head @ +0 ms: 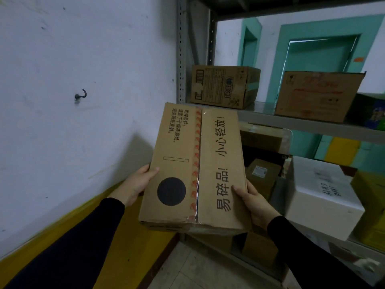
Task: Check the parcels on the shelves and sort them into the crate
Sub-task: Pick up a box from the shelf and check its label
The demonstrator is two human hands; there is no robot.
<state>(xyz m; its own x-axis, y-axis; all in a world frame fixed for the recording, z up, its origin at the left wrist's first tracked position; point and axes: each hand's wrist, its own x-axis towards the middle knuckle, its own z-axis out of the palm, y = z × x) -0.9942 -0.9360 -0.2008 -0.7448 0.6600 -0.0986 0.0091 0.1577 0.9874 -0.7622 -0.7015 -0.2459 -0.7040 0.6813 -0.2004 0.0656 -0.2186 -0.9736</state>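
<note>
Both hands, left & right, clamp the parcel by its sides, printed top up, prob. for checking.

Boxes crowding shelf

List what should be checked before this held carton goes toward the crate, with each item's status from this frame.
1. Both hands grip the carton: ok. The left hand and right hand hold opposite sides.
2. Top seam closed: ok, the tape runs along the whole seam.
3. Fragile marking noted: ok, the handle-with-care print faces up.
4. Carton clear of the shelf: ok, it is held in front of it.
5. Crate location: cannot tell, no crate is in view.
6. Floor path: cannot tell, only a small patch of floor shows.
</note>
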